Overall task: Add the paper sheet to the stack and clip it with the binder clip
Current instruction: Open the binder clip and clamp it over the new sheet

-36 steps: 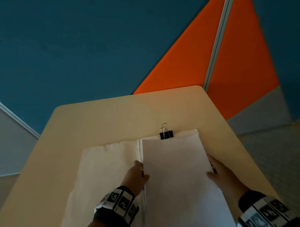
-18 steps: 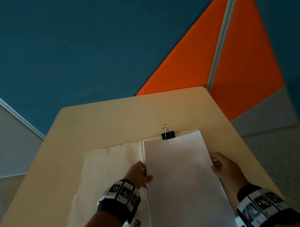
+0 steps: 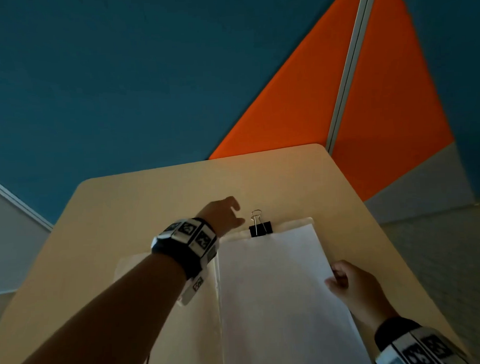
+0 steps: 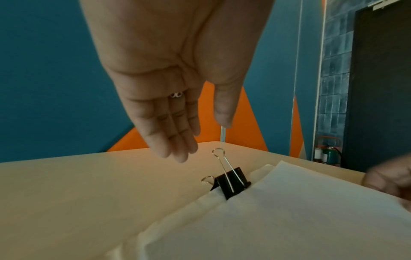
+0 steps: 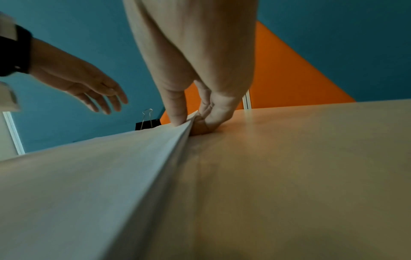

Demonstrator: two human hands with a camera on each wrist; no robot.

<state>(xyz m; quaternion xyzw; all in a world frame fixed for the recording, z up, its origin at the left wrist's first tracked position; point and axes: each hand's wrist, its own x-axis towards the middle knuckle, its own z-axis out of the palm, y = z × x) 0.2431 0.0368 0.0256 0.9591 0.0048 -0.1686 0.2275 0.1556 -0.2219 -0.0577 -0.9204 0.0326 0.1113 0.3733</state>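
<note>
My left hand [image 3: 224, 214] is hovering mid-frame over the counter [image 3: 142, 212], fingers [image 4: 175, 140] straight and apart, holding nothing, just left of the binder clip [image 3: 260, 228]. The black clip is sitting clamped on the top edge of the stack [image 3: 294, 224], handles up. The paper sheet [image 3: 275, 289] is lying on top of the stack, center-right. My right hand [image 3: 354, 286] is pinching the sheet's right edge, lower right of frame.
</note>
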